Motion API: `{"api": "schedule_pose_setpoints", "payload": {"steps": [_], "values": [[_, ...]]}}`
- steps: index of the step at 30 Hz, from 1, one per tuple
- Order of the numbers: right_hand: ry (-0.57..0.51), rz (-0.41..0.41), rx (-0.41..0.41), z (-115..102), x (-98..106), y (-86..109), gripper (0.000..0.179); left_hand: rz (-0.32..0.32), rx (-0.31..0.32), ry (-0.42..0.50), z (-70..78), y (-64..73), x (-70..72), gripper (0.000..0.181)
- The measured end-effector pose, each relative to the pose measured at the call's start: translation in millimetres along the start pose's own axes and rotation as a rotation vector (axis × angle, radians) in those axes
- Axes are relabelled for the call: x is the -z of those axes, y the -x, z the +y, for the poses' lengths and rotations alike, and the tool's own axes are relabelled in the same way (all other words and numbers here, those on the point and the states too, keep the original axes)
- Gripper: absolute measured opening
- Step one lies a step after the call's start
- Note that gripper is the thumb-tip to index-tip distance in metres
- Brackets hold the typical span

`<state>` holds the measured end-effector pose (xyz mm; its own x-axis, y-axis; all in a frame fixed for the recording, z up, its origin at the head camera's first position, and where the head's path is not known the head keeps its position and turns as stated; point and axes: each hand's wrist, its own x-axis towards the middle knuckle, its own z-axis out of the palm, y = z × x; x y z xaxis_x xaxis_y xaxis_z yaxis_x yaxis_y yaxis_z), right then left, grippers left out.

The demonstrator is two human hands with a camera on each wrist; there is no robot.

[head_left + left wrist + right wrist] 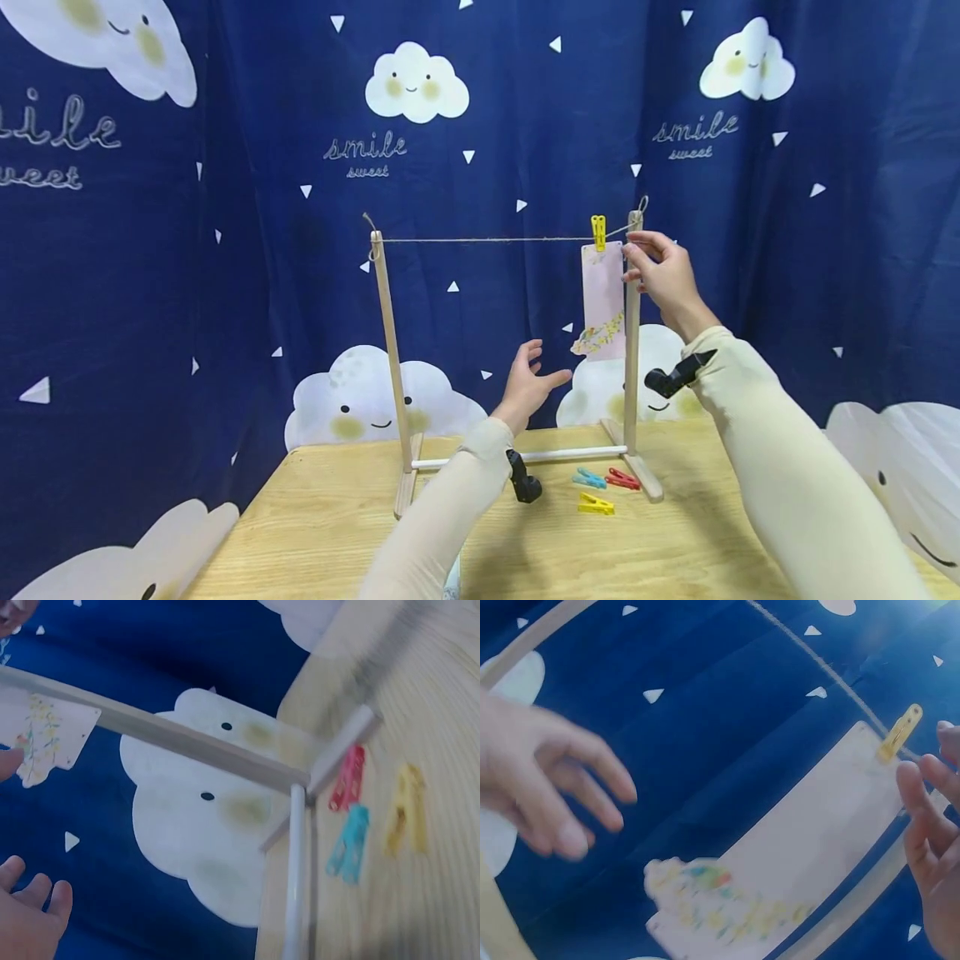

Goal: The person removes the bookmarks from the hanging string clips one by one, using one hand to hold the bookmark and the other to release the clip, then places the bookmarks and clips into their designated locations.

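A pink card [603,300] with yellow flowers near its bottom hangs from a string [480,240], held by a yellow clothespin [598,233] at its top edge. My right hand [663,275] is beside the card's upper right corner, in front of the right post. In the right wrist view its bent fingers [922,802] show no grip on the card. Lower and to the left of the card, my left hand [527,387] hovers with spread fingers and holds nothing. Blue [589,477], red [622,478] and yellow [596,503] clothespins lie on the table.
Two wooden posts, left [392,350] and right [632,350], carry the string. A white bar [573,454] joins their feet above the wooden table [675,533]. Part of a pale flat thing [453,579] shows beside my left sleeve. A blue cloud-print curtain [480,183] hangs behind.
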<state>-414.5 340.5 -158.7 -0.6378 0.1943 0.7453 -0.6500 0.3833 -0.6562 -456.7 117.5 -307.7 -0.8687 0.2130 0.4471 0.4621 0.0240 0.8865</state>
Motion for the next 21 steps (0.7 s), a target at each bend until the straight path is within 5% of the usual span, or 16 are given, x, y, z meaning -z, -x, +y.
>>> {"api": "schedule_pose_setpoints", "payload": {"steps": [13, 21], "values": [[0.072, -0.198, -0.059, -29, -14, -39.7, 0.058, 0.029, -0.022, 0.170, 7.4, -30.2, -51.2, 0.079], [0.050, -0.280, -0.180, -35, -25, -51.5, 0.058, 0.052, -0.009, 0.260, 14.8, -36.7, -71.5, 0.026]]}}
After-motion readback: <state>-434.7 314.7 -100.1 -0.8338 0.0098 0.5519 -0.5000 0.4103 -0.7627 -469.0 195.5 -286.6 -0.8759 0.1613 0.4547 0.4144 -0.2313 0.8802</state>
